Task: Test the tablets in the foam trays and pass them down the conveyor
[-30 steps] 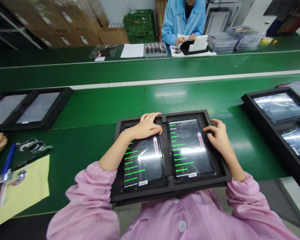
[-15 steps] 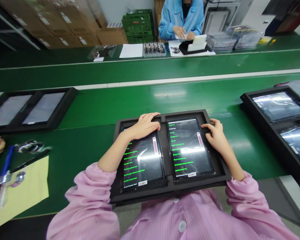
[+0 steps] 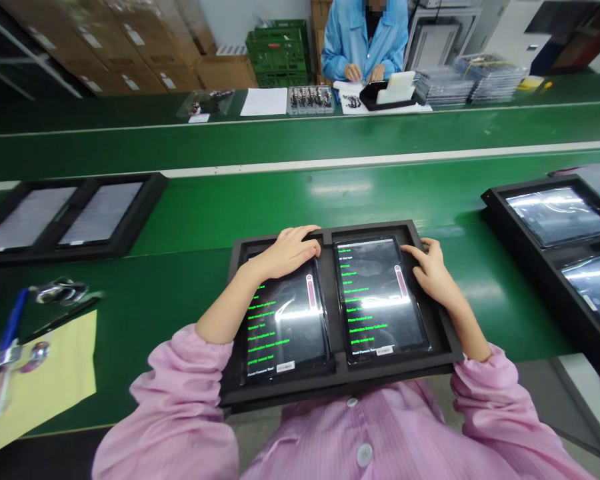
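Hands [image 3: 293,255] on black tray [image 3: 370,375]; 2 glossy tablets [image 3: 380,310], green text [image 3: 369,327].

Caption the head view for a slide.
Left fingers at the top of the left tablet, right fingers by the right tablet, both tablets in a black tray.

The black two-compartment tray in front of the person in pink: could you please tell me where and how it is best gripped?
Probably I would grip the black tray at both short ends, coming from left and right: it is wider than deep, its raised rim surrounds the left tablet and right tablet, and its near side sits close to the pink shirt.
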A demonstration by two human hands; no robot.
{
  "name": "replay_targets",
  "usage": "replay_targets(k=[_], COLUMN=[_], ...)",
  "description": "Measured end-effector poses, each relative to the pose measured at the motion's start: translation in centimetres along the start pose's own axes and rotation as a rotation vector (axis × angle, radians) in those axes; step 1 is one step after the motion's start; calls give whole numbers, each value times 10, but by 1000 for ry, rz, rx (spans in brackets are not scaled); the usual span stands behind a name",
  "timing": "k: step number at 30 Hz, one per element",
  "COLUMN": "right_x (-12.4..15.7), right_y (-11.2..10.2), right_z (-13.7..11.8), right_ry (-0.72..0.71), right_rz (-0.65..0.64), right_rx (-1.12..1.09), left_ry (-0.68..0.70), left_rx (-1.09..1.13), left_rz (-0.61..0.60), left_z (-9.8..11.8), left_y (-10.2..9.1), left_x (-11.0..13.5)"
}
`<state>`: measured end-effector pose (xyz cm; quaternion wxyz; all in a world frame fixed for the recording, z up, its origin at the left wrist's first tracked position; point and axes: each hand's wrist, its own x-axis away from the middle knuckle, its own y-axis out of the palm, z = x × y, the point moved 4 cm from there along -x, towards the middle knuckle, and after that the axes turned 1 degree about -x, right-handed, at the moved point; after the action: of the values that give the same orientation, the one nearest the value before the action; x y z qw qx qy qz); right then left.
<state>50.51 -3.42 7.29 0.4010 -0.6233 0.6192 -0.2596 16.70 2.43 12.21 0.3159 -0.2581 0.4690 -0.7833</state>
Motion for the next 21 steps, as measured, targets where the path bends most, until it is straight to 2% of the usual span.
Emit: replay_targets(k=[8, 21], right_x=[0, 1], right_y=[0, 1], right_z=[3, 2], right_ry=[2, -1], right_rz=[12, -23], right_rx=[-30, 52], left_ry=[11, -1], left_rx=[17, 29], left_rz=[5, 11], left_z=[0, -1], left_y=[1, 0], left_x=[-1, -1])
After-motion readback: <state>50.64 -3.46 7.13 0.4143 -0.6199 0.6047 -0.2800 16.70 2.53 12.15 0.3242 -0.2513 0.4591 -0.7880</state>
